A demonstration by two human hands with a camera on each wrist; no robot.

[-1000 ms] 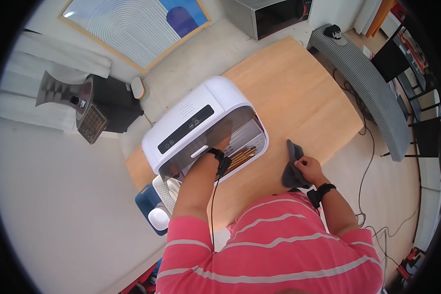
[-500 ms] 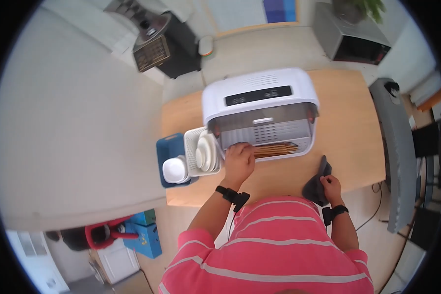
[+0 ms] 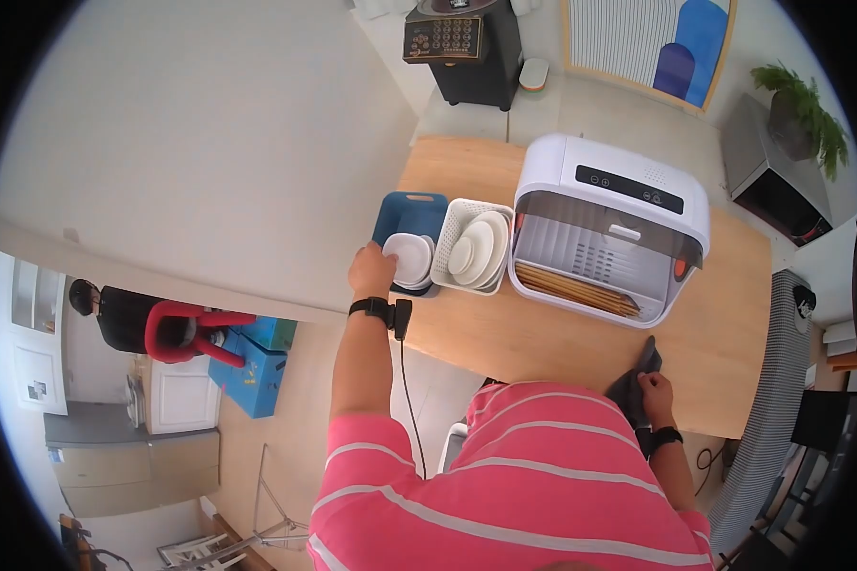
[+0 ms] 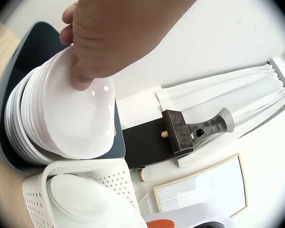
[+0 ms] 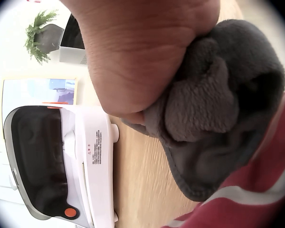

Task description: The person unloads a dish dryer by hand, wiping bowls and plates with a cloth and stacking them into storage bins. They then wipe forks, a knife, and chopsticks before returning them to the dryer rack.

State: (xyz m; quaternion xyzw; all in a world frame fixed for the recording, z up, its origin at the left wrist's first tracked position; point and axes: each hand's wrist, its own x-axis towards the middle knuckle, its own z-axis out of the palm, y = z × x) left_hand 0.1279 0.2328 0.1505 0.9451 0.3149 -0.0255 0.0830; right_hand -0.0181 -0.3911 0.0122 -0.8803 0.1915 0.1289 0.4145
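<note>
My left hand [image 3: 371,273] is at the stack of white bowls in the blue basket [image 3: 400,217]. In the left wrist view the thumb lies inside the top bowl [image 4: 78,116], and the fingers sit behind its rim, pinching it. The other bowls are nested tightly beneath. Near the table's front edge, my right hand [image 3: 657,395] grips a dark grey cloth [image 5: 199,107], which hangs bunched from the fingers. The right fingertips are mostly hidden behind the palm and the cloth.
Beside the blue basket stands a white perforated basket [image 3: 487,204] of white plates. Right of it is a white countertop cabinet [image 3: 548,167], its dark clear lid raised, with wooden chopsticks [image 3: 576,291] inside. A wall rises close on the left.
My left hand has come out of the cabinet and moved left to the bowls. The head view has turned left. My right hand keeps hold of the cloth.
</note>
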